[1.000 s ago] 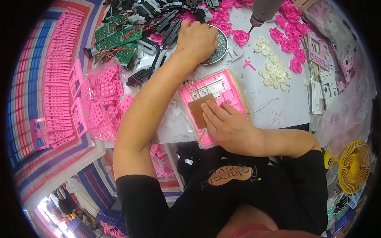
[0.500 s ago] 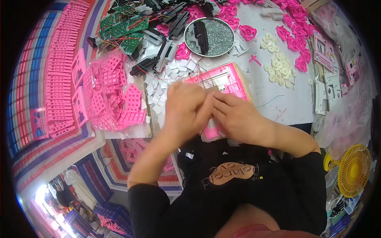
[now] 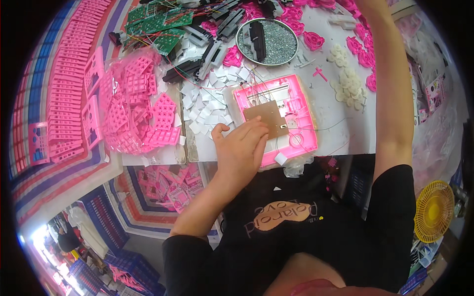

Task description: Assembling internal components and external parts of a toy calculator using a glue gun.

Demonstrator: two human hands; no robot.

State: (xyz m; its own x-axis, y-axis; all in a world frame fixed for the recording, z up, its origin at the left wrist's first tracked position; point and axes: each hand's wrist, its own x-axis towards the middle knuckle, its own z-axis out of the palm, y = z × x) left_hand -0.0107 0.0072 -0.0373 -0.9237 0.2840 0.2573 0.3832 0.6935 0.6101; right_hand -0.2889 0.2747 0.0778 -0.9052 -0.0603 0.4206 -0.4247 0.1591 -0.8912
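My left hand [image 3: 240,148] rests with outstretched fingers on a brown circuit board [image 3: 270,112], its thumb apart. The board lies tilted inside an open pink plastic casing [image 3: 307,116], which has thin wires running from it and round moulded parts inside. A yellowish padded mat [image 3: 317,126] shows under the casing's edge. At the casing's near edge sits a small white square piece [image 3: 281,159]. My right arm reaches far up along the right side, and its hand is beyond the upper edge of the picture.
Beyond the casing stands a round dish of small screws [image 3: 281,44] with a black part across it. Green circuit boards [image 3: 160,22], white paper squares [image 3: 205,106] and a bag of pink keypads [image 3: 131,108] lie left. Cream discs [image 3: 349,86] and a yellow fan [image 3: 434,211] are at right.
Both hands were together over the casing. My right arm has swung up and away to the far right, and my left hand has opened out onto the board, now uncovered.
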